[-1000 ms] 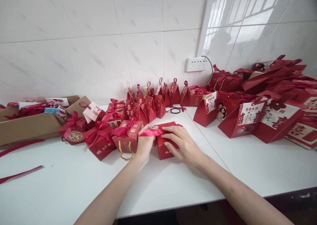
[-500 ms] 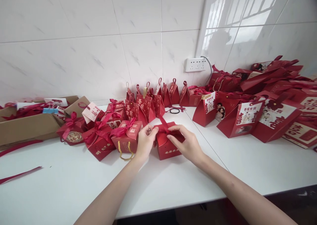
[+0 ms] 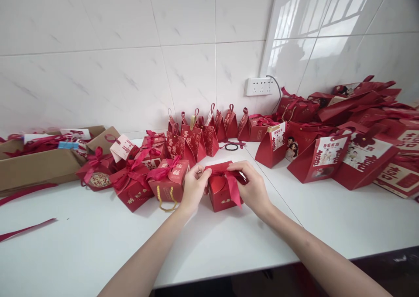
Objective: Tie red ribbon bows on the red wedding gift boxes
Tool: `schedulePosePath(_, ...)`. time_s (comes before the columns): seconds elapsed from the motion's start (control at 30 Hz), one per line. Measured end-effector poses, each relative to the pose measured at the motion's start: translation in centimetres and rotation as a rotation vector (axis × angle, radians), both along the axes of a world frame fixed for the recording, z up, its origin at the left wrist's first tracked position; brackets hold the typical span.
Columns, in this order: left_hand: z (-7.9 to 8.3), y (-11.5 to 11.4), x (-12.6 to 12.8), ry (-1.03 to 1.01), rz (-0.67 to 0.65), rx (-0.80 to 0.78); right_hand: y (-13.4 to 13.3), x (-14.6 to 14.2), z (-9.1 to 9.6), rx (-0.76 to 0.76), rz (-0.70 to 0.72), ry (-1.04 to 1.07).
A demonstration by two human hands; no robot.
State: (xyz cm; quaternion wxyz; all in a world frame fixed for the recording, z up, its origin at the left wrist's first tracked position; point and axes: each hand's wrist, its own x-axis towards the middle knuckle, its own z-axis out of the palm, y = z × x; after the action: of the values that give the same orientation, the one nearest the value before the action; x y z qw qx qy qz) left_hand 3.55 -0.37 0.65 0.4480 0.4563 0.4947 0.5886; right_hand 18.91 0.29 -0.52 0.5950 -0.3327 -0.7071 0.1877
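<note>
1. Small red cardboard box with gold lettering [image 3: 218,194], upright on the white table [image 3: 229,244], between both hands.
2. Glossy red satin ribbon [image 3: 234,191], across the box top, with one tail over the front.
3. Left hand [image 3: 194,190], with narrow grip, pinching the ribbon.
4. Right hand [image 3: 253,189], with bent fingers against the ribbon; exact grip hidden.
5. Beside the left hand: red box with golden rope handle [image 3: 175,182].

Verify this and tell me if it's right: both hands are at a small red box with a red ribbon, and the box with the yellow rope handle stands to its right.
The side is wrong: in the head view, the box with the yellow rope handle stands to the left of the small red box. The rest holds.
</note>
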Motion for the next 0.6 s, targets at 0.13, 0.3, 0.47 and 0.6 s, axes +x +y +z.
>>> schedulePosePath(0.13, -0.02, 0.03, 0.01, 0.01, 0.0, 0.012, -0.27, 0.12, 0.42, 0.12, 0.055, -0.091)
schedulePosePath(0.3, -0.06, 0.14, -0.06, 0.003, 0.004, 0.011, -0.57, 0.16, 0.82, 0.306, 0.107, -0.196)
schedulePosePath(0.47, -0.18, 0.16, -0.18, 0.008, 0.008, 0.023, -0.5, 0.1, 0.59, 0.417, 0.069, -0.315)
schedulePosePath(0.6, -0.28, 0.15, -0.25, 0.014, 0.006, 0.015, -0.52, 0.11, 0.59, 0.492, 0.015, -0.337)
